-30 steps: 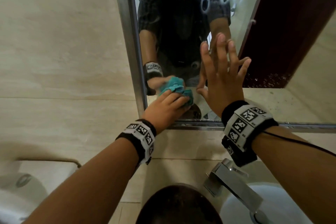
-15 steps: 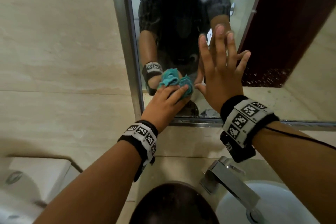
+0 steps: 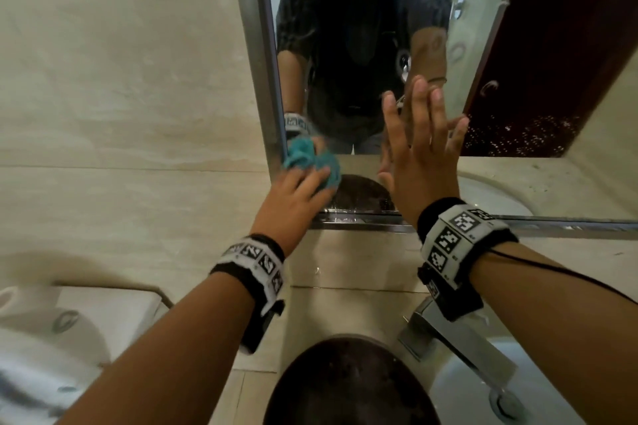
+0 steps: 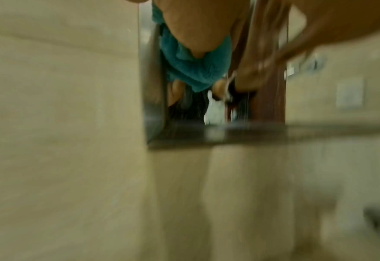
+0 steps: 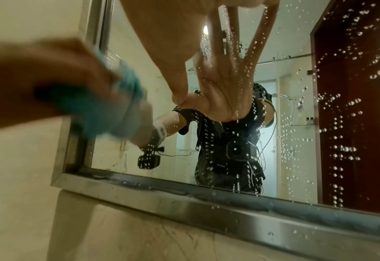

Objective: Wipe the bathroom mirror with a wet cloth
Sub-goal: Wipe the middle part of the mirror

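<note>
A bunched teal cloth (image 3: pixel 307 162) is pushed against the glass at the lower left corner of the mirror (image 3: pixel 480 28), right beside its steel frame. My left hand (image 3: pixel 297 197) grips the cloth, fingers curled over it; in the blurred left wrist view my thumb digs into the cloth (image 4: pixel 195 61). My right hand (image 3: pixel 421 148) lies flat on the glass to the right, fingers straight and spread, holding nothing. From the right wrist, the right hand (image 5: pixel 166 35) meets its own reflection, and the cloth (image 5: pixel 90 113) is a blur at left.
Water drops (image 5: pixel 341 141) dot the right part of the mirror. Below it are a chrome faucet (image 3: pixel 459 338), a white basin (image 3: pixel 518 390) and a dark round object (image 3: pixel 348 386). A white toilet tank (image 3: pixel 86 321) stands at lower left. Beige tiled wall surrounds the mirror.
My left hand has slid the cloth leftward along the glass until it sits against the mirror's left frame. The right hand stays flat on the glass.
</note>
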The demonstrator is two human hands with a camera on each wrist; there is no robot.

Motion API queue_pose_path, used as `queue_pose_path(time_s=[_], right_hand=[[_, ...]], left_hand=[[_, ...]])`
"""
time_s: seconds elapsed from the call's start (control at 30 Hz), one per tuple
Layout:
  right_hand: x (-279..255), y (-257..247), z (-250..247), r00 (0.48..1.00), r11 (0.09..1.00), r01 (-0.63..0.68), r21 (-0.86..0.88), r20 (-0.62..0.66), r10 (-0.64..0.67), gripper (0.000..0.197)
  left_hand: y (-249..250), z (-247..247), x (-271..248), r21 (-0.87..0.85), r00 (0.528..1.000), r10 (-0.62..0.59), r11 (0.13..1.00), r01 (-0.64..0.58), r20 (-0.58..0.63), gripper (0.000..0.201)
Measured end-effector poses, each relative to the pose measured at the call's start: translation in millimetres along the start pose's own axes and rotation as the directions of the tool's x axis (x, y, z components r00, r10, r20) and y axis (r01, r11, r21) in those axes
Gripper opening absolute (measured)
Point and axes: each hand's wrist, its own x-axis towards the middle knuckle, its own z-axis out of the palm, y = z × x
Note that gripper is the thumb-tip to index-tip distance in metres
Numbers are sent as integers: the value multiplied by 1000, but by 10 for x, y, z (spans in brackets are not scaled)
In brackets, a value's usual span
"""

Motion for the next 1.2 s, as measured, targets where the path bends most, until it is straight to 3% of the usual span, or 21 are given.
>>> queue_pose_path(time_s=[0.1,0.2,0.3,0.37,0.5,0.57,0.63,0.7,0.77,0.87,0.93,1.07,1.2], right_hand=[[4,3,20,1000,999,1,-36,3,-1,118],[5,-11,77,999,996,-13,-90,-36,10,110],[13,-21,133,993,993,-37,-116,-112,24,91],[12,-26,130,989,995,-37,-94,-143,23,83],[14,1,68,999,999,-3,-44,-42,1,102],[8,2,38,1000,1000,6,-24,-20,-7,106],[11,2,18,1000,1000,4,-15,-10,-4,109],[15,1,15,1000,1000,0,-6,10,0,113],[19,-4,43,1000,999,-13,-34,-22,12,109],[14,-11,107,996,995,-29,-97,-86,21,102],[5,-5,117,996,995,-26,-101,-83,17,103],[-18,16,62,997,999,-2,-44,-82,-2,100],[-78,140,75,999,999,34,10,-40,-33,94]], left_hand=[[-33,-17,-126,-9,989,106,994,-106,106,57],[-108,-222,181,-33,999,20,999,-21,-33,52],[-228,-380,471,-59,975,-115,993,106,-188,50],[-244,-300,459,-26,970,-94,996,91,-225,53],[-94,93,-28,-12,996,60,998,-61,-62,55],[-19,122,-199,-7,994,87,996,-87,67,55],[-14,48,-186,4,989,99,995,-100,106,54],[-60,-84,-36,1,995,94,996,-94,42,53],[-137,-247,217,-22,994,16,1000,-19,-107,51],[-205,-381,545,-78,949,-142,989,125,-282,48],[-156,-306,568,-85,935,-156,987,136,-319,52],[5,105,79,-27,988,6,1000,-11,-155,55],[-9,227,-244,-7,997,72,997,-72,-1,50]])
